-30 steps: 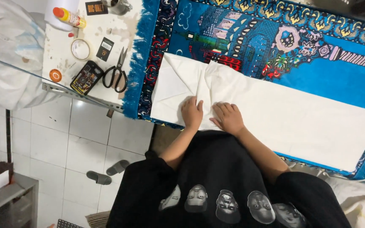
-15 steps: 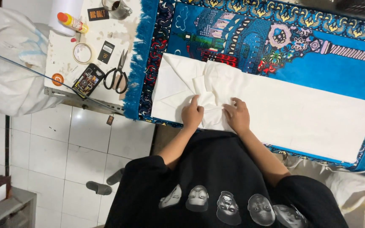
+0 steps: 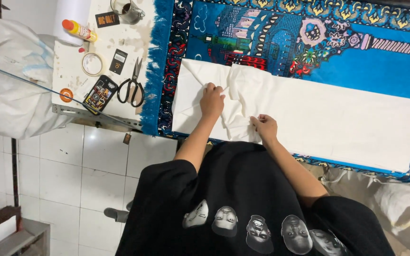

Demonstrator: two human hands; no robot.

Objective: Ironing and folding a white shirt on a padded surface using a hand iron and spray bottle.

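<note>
The white cloth (image 3: 309,114) is spread across the blue patterned rug (image 3: 385,66). Its bunched folds are pinched by the left hand (image 3: 212,100) and gripped at the near hem by the right hand (image 3: 264,127). Creases could be set in if it is dragged unevenly. Flat cloth lies open rightward; scissors (image 3: 131,87) sit beyond the fringe.

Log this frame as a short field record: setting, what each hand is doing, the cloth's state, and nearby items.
setting: blue patterned rug spread over a work surface, seen from above
left hand: pressing on the bunched part of the white cloth
right hand: pinching the cloth's near edge
cloth state: flat to the right, folded and rumpled at the left
nearby: scissors, tape roll, phone, glue bottle
</note>
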